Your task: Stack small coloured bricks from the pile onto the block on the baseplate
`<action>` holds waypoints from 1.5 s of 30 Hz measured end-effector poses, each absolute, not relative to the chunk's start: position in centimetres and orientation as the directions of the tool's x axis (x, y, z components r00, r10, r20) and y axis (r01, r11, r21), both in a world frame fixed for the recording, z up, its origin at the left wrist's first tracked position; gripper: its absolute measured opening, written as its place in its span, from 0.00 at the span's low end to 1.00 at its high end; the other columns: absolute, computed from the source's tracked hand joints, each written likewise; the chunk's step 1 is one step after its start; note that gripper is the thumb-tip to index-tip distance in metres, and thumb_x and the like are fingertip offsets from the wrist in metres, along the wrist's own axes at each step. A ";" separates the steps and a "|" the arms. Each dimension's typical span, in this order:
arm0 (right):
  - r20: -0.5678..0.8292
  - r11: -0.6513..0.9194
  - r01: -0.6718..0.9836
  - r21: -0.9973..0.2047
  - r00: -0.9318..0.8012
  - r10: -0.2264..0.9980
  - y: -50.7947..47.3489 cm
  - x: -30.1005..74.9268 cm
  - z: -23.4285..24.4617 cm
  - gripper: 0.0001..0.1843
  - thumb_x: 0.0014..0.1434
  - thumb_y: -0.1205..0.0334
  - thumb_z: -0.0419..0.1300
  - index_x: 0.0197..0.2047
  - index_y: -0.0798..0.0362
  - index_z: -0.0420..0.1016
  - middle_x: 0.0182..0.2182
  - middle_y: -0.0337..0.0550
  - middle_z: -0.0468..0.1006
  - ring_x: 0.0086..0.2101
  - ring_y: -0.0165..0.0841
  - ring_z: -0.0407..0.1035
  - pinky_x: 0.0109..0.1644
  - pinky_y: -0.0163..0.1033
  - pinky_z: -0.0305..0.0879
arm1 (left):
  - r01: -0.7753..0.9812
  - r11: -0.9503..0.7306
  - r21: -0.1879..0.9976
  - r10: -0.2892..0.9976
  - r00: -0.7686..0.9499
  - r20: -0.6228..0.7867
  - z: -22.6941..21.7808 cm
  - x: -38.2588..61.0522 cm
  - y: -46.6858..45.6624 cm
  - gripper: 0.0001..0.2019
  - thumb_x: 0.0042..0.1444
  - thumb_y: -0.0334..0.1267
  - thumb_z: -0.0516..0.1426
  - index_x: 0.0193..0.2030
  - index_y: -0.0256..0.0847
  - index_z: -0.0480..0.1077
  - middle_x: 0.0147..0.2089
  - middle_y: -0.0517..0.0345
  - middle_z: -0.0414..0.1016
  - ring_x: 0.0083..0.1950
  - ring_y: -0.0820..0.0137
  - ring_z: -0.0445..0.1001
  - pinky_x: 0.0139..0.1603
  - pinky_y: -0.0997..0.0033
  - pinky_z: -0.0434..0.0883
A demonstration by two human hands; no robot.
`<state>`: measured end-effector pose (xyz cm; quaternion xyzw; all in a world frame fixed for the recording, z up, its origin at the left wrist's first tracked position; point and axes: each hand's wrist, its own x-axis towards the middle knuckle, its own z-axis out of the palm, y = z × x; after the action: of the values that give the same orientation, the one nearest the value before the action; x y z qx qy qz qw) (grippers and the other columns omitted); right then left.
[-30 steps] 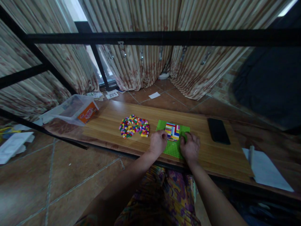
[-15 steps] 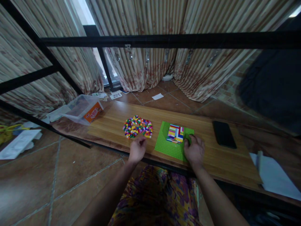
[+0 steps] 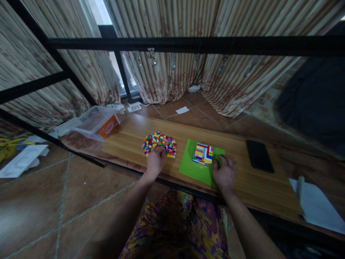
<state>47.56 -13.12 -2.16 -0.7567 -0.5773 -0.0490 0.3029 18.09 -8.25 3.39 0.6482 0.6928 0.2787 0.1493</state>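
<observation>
Holding the left hand [image 3: 156, 160] at the near edge of the loose brick pile [image 3: 170, 143], just left of the frame's centre, bunching the fingers closely together, and being unable to tell about any brick between the fingertips. Resting the right hand [image 3: 225, 173] on the right edge of the green baseplate [image 3: 191, 167], right of centre, curving the fingers loosely and leaving a gap between thumb and forefinger, near the multicoloured brick block [image 3: 203, 153]. Seeing that block on the upper part of the baseplate, with rows in red, blue, white, yellow and purple. Noticing a yellow brick [image 3: 170, 156] at the pile's lower right edge. Working on a long wooden board [image 3: 229, 139] across the middle of the frame, and finding a dark phone [image 3: 260, 155] toward its right end, a clear plastic box [image 3: 91, 120] with an orange label [image 3: 109, 128] at its left end, and white paper [image 3: 319, 207] at the lower right of the frame.
</observation>
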 end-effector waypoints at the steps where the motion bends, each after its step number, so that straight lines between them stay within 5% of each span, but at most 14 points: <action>1: 0.419 -0.153 0.902 -0.403 0.331 0.846 -13.1 47.6 -2.2 0.21 0.63 0.54 0.50 0.52 0.57 0.74 0.51 0.58 0.73 0.53 0.48 0.63 0.59 0.54 0.58 | 0.854 0.013 0.520 0.983 -0.107 0.151 3.5 18.2 -7.8 0.13 0.59 0.32 0.53 0.45 0.40 0.77 0.47 0.49 0.79 0.46 0.65 0.77 0.49 0.68 0.72; 8: 0.405 -0.157 0.898 -0.411 0.334 0.851 -13.1 47.6 -2.2 0.21 0.63 0.54 0.50 0.51 0.57 0.74 0.51 0.58 0.72 0.53 0.48 0.62 0.59 0.54 0.58 | 0.954 -0.030 0.298 0.991 -0.010 0.131 3.4 18.5 -5.7 0.14 0.58 0.32 0.53 0.48 0.38 0.77 0.51 0.43 0.76 0.50 0.61 0.76 0.51 0.66 0.72; 20: 0.393 -0.168 0.895 -0.413 0.342 0.854 -13.1 47.5 -1.9 0.21 0.63 0.55 0.50 0.52 0.57 0.74 0.51 0.58 0.72 0.53 0.48 0.61 0.58 0.54 0.57 | 0.960 -0.043 0.276 0.995 0.015 0.101 3.5 18.5 -5.1 0.12 0.59 0.42 0.58 0.45 0.41 0.79 0.49 0.45 0.76 0.51 0.60 0.76 0.50 0.66 0.72; 37: 0.386 -0.173 0.882 -0.438 0.358 0.850 -13.2 47.2 -1.6 0.20 0.63 0.56 0.51 0.52 0.57 0.74 0.51 0.59 0.72 0.54 0.49 0.62 0.58 0.55 0.58 | 0.926 -0.069 0.370 0.982 -0.003 0.189 4.5 18.5 -6.2 0.08 0.57 0.34 0.56 0.40 0.39 0.76 0.48 0.45 0.77 0.49 0.62 0.75 0.49 0.67 0.71; 45: 0.386 -0.176 0.883 -0.435 0.359 0.850 -13.2 47.3 -1.7 0.21 0.63 0.55 0.51 0.52 0.56 0.74 0.52 0.57 0.72 0.54 0.48 0.62 0.59 0.53 0.57 | 0.732 -0.036 0.680 0.995 -0.034 0.089 3.9 18.1 -9.8 0.07 0.52 0.29 0.55 0.35 0.39 0.74 0.32 0.56 0.79 0.33 0.70 0.76 0.36 0.74 0.69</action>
<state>47.28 -13.20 -1.73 -0.7664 -0.5653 -0.0275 0.3039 18.14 -9.78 3.88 0.6574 0.6568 0.2927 0.2251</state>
